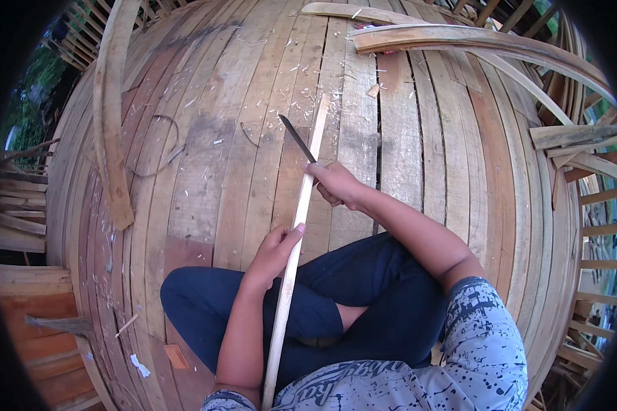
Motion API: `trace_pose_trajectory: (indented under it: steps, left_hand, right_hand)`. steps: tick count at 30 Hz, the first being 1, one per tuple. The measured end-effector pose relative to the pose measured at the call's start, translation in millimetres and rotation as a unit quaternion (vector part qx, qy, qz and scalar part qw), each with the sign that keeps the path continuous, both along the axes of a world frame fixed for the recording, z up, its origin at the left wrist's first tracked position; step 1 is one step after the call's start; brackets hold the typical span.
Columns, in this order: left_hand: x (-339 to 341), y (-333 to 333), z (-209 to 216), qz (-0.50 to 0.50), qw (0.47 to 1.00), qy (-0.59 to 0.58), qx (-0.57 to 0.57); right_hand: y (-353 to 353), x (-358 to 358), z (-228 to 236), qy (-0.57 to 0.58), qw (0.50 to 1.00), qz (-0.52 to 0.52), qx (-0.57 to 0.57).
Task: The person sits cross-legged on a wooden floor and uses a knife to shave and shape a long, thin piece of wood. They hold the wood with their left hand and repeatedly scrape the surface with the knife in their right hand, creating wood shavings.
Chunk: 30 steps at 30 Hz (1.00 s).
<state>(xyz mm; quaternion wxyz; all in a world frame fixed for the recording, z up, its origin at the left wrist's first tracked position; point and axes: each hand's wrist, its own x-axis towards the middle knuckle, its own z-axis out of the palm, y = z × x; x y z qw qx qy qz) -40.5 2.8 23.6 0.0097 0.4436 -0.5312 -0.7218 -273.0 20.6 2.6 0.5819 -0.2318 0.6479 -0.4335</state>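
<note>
A long, pale wooden stick (pixel 289 288) runs from beside my left arm, over my crossed legs, to a tip above the plank floor. My left hand (pixel 275 255) is wrapped round its middle, thumb lying along the top. Farther up, my right hand (pixel 337 185) is closed round a knife whose handle is hidden in the fist. The dark, narrow blade (pixel 296 137) points away to the upper left and crosses the stick just ahead of my right thumb.
Wood shavings (pixel 301 89) lie scattered over the plank floor (pixel 206 185). A long board (pixel 113 123) rests at the left, and a thick curved beam (pixel 459 38) at the far right. Cut wood pieces (pixel 576 137) are stacked by the right railing. A broom-like bundle (pixel 58 322) lies at the left edge.
</note>
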Motion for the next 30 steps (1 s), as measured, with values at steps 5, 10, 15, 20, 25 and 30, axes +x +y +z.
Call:
trace_pose_trajectory:
  steps: [5,10,15,20,25,30]
  left_hand:
    - [-10,6,6,-0.009,0.999,0.038,0.008]
    - [-9,13,-38,0.018,0.989,-0.051,-0.14]
    - [-19,19,-46,-0.031,0.964,-0.15,-0.217]
    - [-15,18,-41,-0.022,0.964,-0.169,-0.202]
    - [-20,9,-33,-0.015,0.974,-0.15,-0.166]
    - [-17,16,-36,-0.002,0.971,-0.158,-0.178]
  right_hand:
    - [7,7,4,0.137,0.989,0.058,-0.021]
    - [15,-11,-5,0.443,0.875,0.19,-0.046]
    - [23,-18,-49,0.602,0.785,0.147,-0.008]
    - [24,-2,-50,0.655,0.726,0.176,-0.111]
    - [7,-6,-59,0.687,0.714,0.083,-0.11]
    - [2,-21,-62,0.733,0.664,0.082,-0.125]
